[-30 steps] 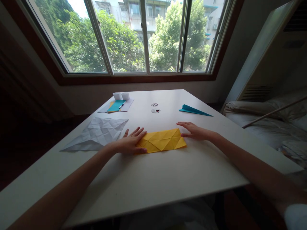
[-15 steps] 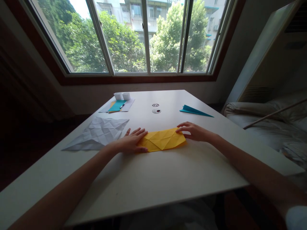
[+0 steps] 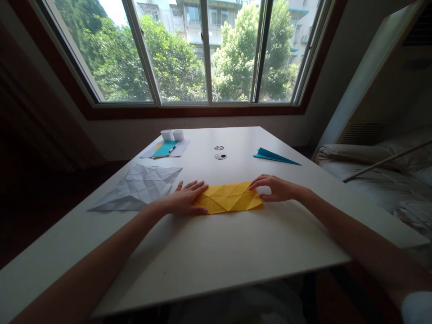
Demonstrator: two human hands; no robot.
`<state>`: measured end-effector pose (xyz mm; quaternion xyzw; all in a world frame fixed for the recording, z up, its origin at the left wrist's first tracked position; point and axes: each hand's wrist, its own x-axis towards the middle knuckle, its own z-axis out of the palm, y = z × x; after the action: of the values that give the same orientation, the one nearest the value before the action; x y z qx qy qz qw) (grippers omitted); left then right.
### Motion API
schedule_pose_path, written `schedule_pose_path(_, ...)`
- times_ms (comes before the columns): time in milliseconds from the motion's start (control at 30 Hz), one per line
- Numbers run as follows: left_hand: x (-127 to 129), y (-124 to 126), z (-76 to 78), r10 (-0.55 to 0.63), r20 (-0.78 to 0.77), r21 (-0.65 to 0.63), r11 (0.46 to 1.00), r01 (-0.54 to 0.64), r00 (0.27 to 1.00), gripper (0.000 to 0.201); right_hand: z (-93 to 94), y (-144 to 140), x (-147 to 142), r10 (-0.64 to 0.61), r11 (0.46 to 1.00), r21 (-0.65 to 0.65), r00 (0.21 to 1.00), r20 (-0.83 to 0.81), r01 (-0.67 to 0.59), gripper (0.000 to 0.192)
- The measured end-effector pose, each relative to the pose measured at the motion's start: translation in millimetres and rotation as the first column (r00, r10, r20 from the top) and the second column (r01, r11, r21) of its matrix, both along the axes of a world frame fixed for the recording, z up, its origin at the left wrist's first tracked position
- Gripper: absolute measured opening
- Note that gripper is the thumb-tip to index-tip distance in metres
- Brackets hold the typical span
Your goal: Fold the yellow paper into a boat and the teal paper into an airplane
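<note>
A strip of folded yellow paper with crossing diagonal creases lies on the white table in front of me. My left hand rests flat on its left end, fingers spread, hiding that end. At the right end is my right hand, fingers curved and thumb apart. Its fingertips touch the paper's upper right corner, and the thumb is by the right edge. Beyond my left hand lies a creased white paper sheet, unfolded.
A blue folded paper plane lies at the far right of the white table. Far left are a stack of coloured paper, a pen and two white containers. Two round discs sit mid-table.
The paper's right end has come down flatter onto the table. My right hand's fingers have shifted slightly right, with the thumb further from the fingertips. My left hand stays in place.
</note>
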<state>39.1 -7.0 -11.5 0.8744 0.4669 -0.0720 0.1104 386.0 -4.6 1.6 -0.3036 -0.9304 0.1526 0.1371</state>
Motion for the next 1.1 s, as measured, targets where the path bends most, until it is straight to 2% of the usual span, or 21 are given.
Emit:
schedule_pose_path(233, -1.2, -0.1, -0.3, 0.006, 0.012, -0.011, 1.000, -0.006, 1.000, 0.089, -7.8, 6.0, -1.2, -0.015, 0.998, 0.069, 1.000, 0.023, 0.013, 0.033)
schedule_pose_path(400, -1.7, -0.3, 0.8, -0.016, 0.015, 0.002, 1.000, 0.016, 1.000, 0.090, -12.8, 6.7, -5.1, -0.023, 0.983, 0.182, 1.000, 0.002, 0.022, 0.039)
schedule_pose_path(567, -2.5, 0.0, 3.2, -0.026, 0.030, -0.017, 1.000, 0.026, 0.999, 0.084, -10.9, 3.8, -10.6, 0.007, 0.975, 0.220, 1.000, -0.021, -0.002, 0.029)
schedule_pose_path(667, -4.8, 4.3, 2.2, -0.007, 0.126, -0.031, 0.999, 0.011, 0.992, 0.070, -9.1, 2.7, -11.9, -0.041, 0.980, 0.194, 0.997, -0.060, 0.052, 0.024)
schedule_pose_path(767, -7.2, 11.4, 1.2, 0.047, 0.330, 0.061, 0.996, -0.071, 0.943, 0.064, -10.6, 3.3, -11.9, -0.133, 0.980, 0.130, 0.980, -0.150, 0.153, 0.025)
schedule_pose_path(833, -8.0, 15.3, 2.7, 0.087, 0.475, 0.181, 0.964, -0.194, 0.876, 0.060, -13.1, 4.3, -12.1, -0.232, 0.965, 0.072, 0.947, -0.223, 0.253, 0.027)
schedule_pose_path(900, -7.9, 16.9, 6.0, 0.106, 0.580, 0.304, 0.892, -0.335, 0.808, 0.054, -15.6, 5.0, -13.3, -0.322, 0.940, 0.020, 0.903, -0.285, 0.341, 0.031)
schedule_pose_path(967, -6.6, 15.7, 9.9, 0.082, 0.623, 0.419, 0.805, -0.420, 0.778, 0.045, -17.6, 5.0, -15.2, -0.398, 0.914, -0.058, 0.855, -0.333, 0.402, 0.041)
schedule_pose_path(1033, -3.3, 11.6, 12.9, 0.038, 0.602, 0.512, 0.749, -0.421, 0.798, 0.036, -19.4, 4.8, -17.3, -0.469, 0.883, -0.169, 0.806, -0.360, 0.438, 0.057)
schedule_pose_path(1100, 3.3, 4.6, 14.7, -0.027, 0.540, 0.554, 0.763, -0.332, 0.841, 0.029, -22.0, 5.4, -18.6, -0.511, 0.859, -0.251, 0.777, -0.366, 0.447, 0.073)
